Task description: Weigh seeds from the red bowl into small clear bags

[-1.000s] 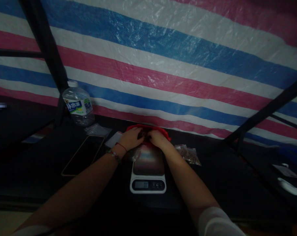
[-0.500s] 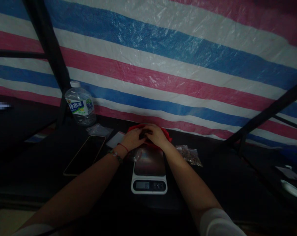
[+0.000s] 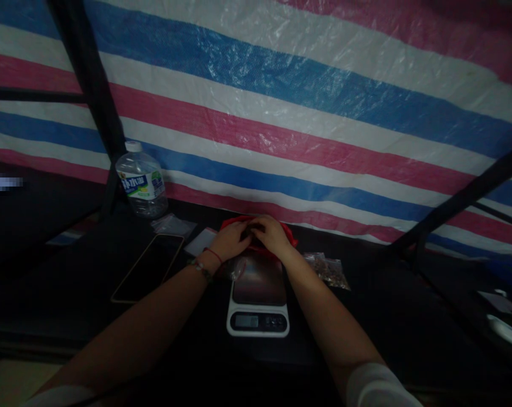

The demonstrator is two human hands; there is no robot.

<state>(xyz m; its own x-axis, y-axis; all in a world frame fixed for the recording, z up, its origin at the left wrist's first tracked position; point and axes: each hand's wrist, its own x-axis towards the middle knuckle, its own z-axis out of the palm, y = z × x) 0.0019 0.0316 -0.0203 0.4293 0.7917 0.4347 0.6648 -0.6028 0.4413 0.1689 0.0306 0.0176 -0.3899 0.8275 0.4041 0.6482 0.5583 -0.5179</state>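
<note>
My left hand [image 3: 230,241] and my right hand [image 3: 271,233] meet over a red plastic bag [image 3: 290,233] beyond the scale. The fingers of both hands are curled inward, close together, around a dark patch in the bag's middle; what they grip is too dim to make out. In front of them a white kitchen scale [image 3: 258,326] with a metal plate lies on the black table. A piece of clear plastic [image 3: 238,268] rests by the plate's left edge, under my left wrist. Just right of my right forearm lie small clear bags of brownish bits [image 3: 333,273].
To the left are a dark phone [image 3: 149,268], a white card [image 3: 200,242], clear plastic bags [image 3: 173,225] and a large clear bottle [image 3: 142,181]. A striped plastic sheet [image 3: 256,135] hangs behind the table, with dark metal posts [image 3: 84,73] at the sides. A white object [image 3: 507,330] lies far right.
The view has shifted very slightly. My hands stay over the red bag, with only small finger movement.
</note>
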